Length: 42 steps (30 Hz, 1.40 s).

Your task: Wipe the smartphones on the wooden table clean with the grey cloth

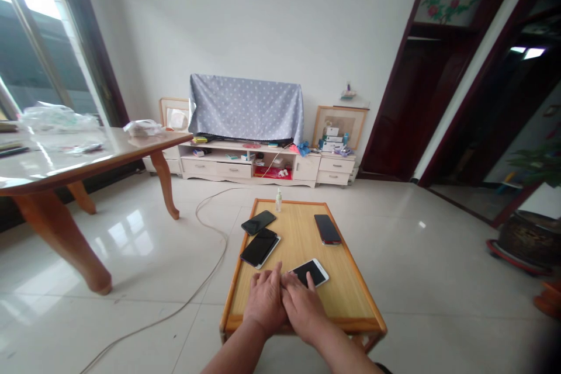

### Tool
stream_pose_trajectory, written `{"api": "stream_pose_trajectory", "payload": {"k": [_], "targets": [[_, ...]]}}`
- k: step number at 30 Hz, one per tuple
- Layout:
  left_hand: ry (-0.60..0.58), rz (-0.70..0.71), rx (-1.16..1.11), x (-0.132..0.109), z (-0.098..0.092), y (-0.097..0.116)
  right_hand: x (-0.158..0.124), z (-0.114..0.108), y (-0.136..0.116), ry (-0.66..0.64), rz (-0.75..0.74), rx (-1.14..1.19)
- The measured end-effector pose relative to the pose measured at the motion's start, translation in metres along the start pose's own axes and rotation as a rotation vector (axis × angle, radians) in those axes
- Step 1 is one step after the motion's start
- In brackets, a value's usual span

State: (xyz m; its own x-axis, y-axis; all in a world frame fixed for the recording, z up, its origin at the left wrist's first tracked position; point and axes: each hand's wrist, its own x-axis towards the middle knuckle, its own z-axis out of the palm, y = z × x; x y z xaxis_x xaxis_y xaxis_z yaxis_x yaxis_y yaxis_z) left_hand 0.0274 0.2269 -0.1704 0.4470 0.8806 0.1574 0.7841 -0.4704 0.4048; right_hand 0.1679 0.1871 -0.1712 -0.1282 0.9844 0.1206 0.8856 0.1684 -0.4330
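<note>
My left hand [265,298] and my right hand [303,307] lie side by side, touching each other, over the near part of a low wooden tray table [302,325]. The fingertips of my right hand rest on the lower edge of a white smartphone [312,272]. My left hand holds nothing. Farther up the tabletop lie a black smartphone [258,222], a black phone with a pale edge [260,248] and a dark phone with a red edge [326,229]. A small clear bottle [278,201] stands at the far rim.
To the left stands a large glossy wooden table [87,158] with plastic bags on it. A pale cable [210,269] runs across the tiled floor beside the tray table. Behind it is a low white cabinet [219,166] with a cloth-covered screen [246,108].
</note>
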Motion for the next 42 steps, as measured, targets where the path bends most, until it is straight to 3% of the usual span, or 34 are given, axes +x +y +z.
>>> {"api": "stream_pose_trajectory", "payload": {"k": [4,7,12,14,20,22,26,28,33,35,42], "targets": [[0.017,-0.019,0.005,0.000,-0.002,0.004,0.005,-0.022,0.035,0.077,0.197,-0.120],[0.025,-0.013,0.002,-0.001,-0.004,0.006,0.003,-0.024,0.040,0.116,0.310,-0.180],[-0.014,-0.034,0.026,-0.001,-0.010,0.009,-0.020,-0.004,0.004,0.014,0.022,-0.064],[-0.026,-0.034,0.030,-0.002,-0.012,0.010,-0.026,-0.003,0.004,0.006,-0.010,-0.040],[0.012,0.005,-0.001,-0.004,-0.014,0.012,-0.019,-0.021,0.048,0.137,0.309,-0.156],[0.004,-0.001,-0.004,-0.004,-0.015,0.012,-0.022,-0.017,0.043,0.123,0.291,-0.154],[-0.014,-0.025,0.010,-0.003,-0.017,0.014,-0.038,0.000,0.012,0.034,0.080,-0.059],[-0.010,-0.016,0.011,-0.003,-0.016,0.013,-0.042,0.002,0.009,0.022,0.057,-0.039],[0.020,0.019,-0.004,-0.003,-0.013,0.012,-0.035,-0.012,0.045,0.139,0.312,-0.159],[0.027,0.027,-0.006,-0.003,-0.012,0.011,-0.032,-0.014,0.047,0.153,0.361,-0.200],[-0.007,0.020,0.015,-0.001,-0.010,0.008,-0.039,-0.001,-0.004,0.022,0.027,-0.039]]}}
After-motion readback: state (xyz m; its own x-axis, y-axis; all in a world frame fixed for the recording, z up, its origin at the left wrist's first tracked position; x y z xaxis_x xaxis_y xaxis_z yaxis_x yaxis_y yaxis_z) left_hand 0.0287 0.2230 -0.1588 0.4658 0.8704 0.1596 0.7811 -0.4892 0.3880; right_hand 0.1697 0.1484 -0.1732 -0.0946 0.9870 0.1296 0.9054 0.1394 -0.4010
